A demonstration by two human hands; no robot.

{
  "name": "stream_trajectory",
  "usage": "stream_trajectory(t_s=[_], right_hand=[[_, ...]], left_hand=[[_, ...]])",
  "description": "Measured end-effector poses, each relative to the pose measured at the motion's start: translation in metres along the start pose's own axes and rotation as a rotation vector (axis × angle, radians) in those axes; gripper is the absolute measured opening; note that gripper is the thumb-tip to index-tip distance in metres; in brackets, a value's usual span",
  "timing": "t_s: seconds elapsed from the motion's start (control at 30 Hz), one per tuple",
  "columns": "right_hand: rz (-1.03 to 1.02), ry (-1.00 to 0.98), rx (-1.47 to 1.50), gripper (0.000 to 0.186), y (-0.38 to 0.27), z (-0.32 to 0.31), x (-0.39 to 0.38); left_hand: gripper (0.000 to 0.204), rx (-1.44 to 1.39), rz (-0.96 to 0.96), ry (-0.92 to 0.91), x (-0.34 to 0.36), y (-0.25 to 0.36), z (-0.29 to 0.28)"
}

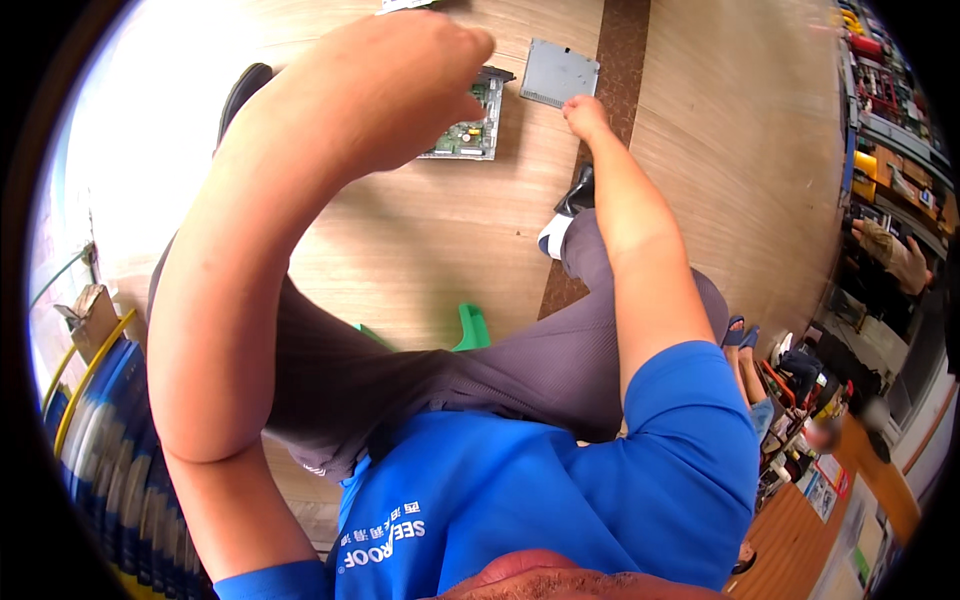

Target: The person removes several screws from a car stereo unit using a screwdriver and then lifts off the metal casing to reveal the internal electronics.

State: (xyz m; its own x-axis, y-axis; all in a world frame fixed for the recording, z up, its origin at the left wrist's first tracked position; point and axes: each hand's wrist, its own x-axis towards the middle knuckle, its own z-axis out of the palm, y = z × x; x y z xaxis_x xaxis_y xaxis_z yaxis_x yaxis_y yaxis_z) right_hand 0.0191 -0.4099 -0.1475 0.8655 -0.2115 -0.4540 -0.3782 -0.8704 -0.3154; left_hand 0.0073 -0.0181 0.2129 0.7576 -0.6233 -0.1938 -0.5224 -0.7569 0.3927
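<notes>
A flat grey metal cover (560, 72) is at the far middle, above the wooden floor. My right hand (585, 115) has its fingers closed on the cover's near right corner. Left of it lies an opened electronic unit (470, 130), its green circuit board showing inside a metal frame. My left hand (425, 85) is raised in front of that unit and hides much of it. The back of this hand faces me, so most of its fingers are hidden and I cannot see whether anything is in them.
Green plastic (472, 328), perhaps part of a low stool, shows between my legs. A rack of blue packets (110, 440) stands at the left. Loaded shelves (890, 110) line the right side, with other people nearby. A dark strip (622, 60) crosses the floor.
</notes>
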Motion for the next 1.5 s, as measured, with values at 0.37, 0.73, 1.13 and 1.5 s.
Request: stream_trajectory(t_s=[0.37, 0.73, 1.13, 1.5], right_hand=[[0.000, 0.127, 0.141, 0.022, -0.018, 0.068, 0.034], [-0.037, 0.183, 0.026, 0.018, -0.023, 0.087, 0.042], [-0.129, 0.079, 0.002, 0.022, -0.007, 0.103, -0.032], [0.107, 0.285, 0.013, 0.027, 0.071, 0.021, 0.083]], left_hand=[[0.046, 0.036, -0.140, -0.304, 0.033, -0.009, 0.027], [0.047, 0.074, -0.101, -0.313, 0.047, -0.001, 0.033], [0.047, 0.070, -0.084, -0.281, 0.038, -0.005, 0.040], [0.049, 0.080, -0.110, -0.292, 0.040, 0.005, 0.038]])
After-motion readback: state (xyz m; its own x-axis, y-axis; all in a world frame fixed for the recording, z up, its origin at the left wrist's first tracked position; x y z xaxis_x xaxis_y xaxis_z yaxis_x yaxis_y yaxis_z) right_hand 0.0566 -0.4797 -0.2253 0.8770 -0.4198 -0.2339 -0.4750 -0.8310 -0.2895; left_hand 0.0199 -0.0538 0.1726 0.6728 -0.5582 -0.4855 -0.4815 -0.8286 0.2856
